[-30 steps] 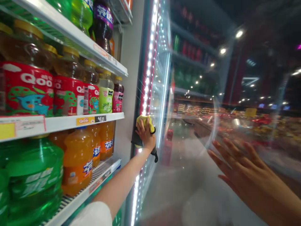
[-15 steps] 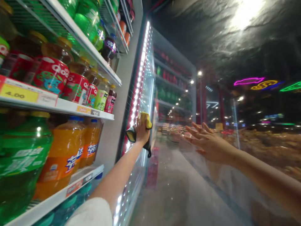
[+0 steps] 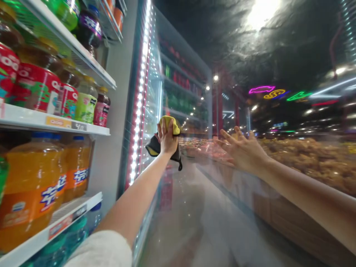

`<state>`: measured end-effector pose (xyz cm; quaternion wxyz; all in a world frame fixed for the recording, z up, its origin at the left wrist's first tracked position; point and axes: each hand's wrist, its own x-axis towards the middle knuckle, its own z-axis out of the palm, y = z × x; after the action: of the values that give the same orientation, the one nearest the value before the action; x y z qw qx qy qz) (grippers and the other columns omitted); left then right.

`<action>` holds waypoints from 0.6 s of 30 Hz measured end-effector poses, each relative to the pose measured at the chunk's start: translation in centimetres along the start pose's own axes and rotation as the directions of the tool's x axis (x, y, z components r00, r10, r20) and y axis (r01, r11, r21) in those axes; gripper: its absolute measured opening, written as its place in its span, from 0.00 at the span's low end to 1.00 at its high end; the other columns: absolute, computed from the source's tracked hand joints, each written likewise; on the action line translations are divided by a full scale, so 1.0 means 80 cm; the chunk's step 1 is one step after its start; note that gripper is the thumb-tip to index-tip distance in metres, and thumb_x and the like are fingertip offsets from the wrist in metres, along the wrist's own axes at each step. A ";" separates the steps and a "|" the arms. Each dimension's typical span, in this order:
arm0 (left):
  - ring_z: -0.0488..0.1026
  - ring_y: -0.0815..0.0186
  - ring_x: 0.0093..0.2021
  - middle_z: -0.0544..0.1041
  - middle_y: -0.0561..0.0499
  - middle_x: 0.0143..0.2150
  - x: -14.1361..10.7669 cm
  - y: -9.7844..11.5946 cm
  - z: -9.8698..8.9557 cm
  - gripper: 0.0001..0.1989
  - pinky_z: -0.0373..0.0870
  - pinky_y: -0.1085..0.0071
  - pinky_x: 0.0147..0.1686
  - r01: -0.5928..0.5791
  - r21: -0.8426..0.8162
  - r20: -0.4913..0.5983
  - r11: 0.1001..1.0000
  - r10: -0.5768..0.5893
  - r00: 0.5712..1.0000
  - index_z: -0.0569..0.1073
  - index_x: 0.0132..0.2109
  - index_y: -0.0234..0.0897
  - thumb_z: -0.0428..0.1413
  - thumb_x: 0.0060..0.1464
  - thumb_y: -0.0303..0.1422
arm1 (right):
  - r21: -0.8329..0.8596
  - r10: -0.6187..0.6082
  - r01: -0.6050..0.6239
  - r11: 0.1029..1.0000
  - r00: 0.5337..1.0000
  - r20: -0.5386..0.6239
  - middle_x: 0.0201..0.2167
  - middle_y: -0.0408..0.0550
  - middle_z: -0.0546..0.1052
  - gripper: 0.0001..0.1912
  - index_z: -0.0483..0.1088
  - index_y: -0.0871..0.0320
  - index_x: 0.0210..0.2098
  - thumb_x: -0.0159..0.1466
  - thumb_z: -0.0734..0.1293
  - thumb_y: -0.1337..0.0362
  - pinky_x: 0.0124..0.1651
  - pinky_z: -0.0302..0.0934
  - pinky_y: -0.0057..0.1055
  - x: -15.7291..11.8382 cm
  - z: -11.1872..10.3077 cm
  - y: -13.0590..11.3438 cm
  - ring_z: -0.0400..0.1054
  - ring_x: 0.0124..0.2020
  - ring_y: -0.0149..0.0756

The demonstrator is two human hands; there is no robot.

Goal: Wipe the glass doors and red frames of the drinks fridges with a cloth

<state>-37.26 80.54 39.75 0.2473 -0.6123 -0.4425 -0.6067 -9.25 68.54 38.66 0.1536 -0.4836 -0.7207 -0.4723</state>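
- The LED strip [image 3: 141,81] stands tilted along the near edge of the clear glass door [image 3: 185,98] and is the landmark here.
- Just right of the LED strip, the person's left hand [image 3: 168,142] grips a yellow-and-black cloth [image 3: 174,126], fingers pressed over its bunched yellow upper part.
- The cloth lies in front of the glass door; one dark-edged flap fans out toward the LED strip, and a black loop dangles on the side away from it.
- Farther right of the LED strip, well apart from the cloth, the right hand [image 3: 244,150] is raised with fingers spread and holding nothing; blur and reflections make it hard to say whether it touches the glass door.
- A white sleeve [image 3: 101,250] covers the left arm below and left of the LED strip.
- Left of the LED strip, a white shelf [image 3: 97,129] carries red-labelled Qoo bottles [image 3: 39,89], a green-labelled bottle [image 3: 86,100] and a dark pink-labelled bottle [image 3: 102,107].
- Beneath them, also left of the LED strip, stand orange Fanta bottles [image 3: 30,185] with blue caps.
- Far right of the LED strip, pink, yellow and green neon signs [image 3: 274,94] glow above heaped brownish goods [image 3: 306,157].
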 end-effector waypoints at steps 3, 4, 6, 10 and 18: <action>0.37 0.46 0.78 0.47 0.48 0.78 0.024 0.049 0.016 0.35 0.40 0.38 0.72 -0.053 -0.003 -0.041 0.999 0.053 0.998 0.58 0.73 0.46 0.52 0.60 0.29 | 0.017 0.046 -0.046 0.999 0.999 0.000 0.76 0.50 0.50 0.38 0.58 0.42 0.70 0.64 0.71 0.63 0.57 0.54 0.82 -0.009 0.008 0.003 0.46 0.72 0.76; 0.38 0.47 0.78 0.49 0.50 0.78 0.016 0.061 0.021 0.35 0.39 0.40 0.73 -0.153 -0.005 -0.029 0.988 0.152 0.988 0.58 0.73 0.48 0.52 0.59 0.28 | 0.029 0.044 -0.044 0.999 0.999 -0.007 0.76 0.50 0.50 0.38 0.57 0.41 0.71 0.64 0.71 0.63 0.58 0.53 0.82 -0.010 0.012 0.004 0.45 0.72 0.76; 0.39 0.48 0.78 0.50 0.52 0.78 -0.019 0.068 0.025 0.35 0.39 0.41 0.73 -0.350 -0.019 0.033 0.937 0.350 0.936 0.60 0.72 0.51 0.53 0.59 0.28 | 0.051 0.041 -0.039 0.998 0.999 -0.032 0.76 0.50 0.50 0.40 0.56 0.40 0.71 0.63 0.72 0.64 0.59 0.51 0.82 -0.011 0.017 0.008 0.44 0.73 0.75; 0.41 0.51 0.78 0.54 0.54 0.77 -0.084 0.029 0.010 0.34 0.41 0.45 0.74 -0.588 -0.089 0.203 0.804 0.592 0.780 0.61 0.71 0.53 0.53 0.60 0.29 | 0.089 -0.044 0.048 0.995 0.998 -0.048 0.75 0.49 0.52 0.38 0.59 0.42 0.70 0.63 0.71 0.66 0.63 0.50 0.77 -0.024 0.014 0.022 0.45 0.74 0.67; 0.39 0.45 0.77 0.50 0.50 0.78 0.000 0.093 0.022 0.36 0.39 0.35 0.72 -0.105 -0.082 -0.034 0.991 0.103 0.994 0.59 0.72 0.46 0.51 0.58 0.26 | -0.038 0.000 -0.004 0.999 0.995 -0.095 0.69 0.55 0.66 0.23 0.73 0.53 0.60 0.66 0.66 0.72 0.62 0.65 0.51 -0.058 -0.017 0.029 0.63 0.68 0.54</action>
<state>-30.06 78.40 41.21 0.2594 -0.6352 -0.3804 -0.6201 -5.34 65.06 37.47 0.1789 -0.4641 -0.7031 -0.5081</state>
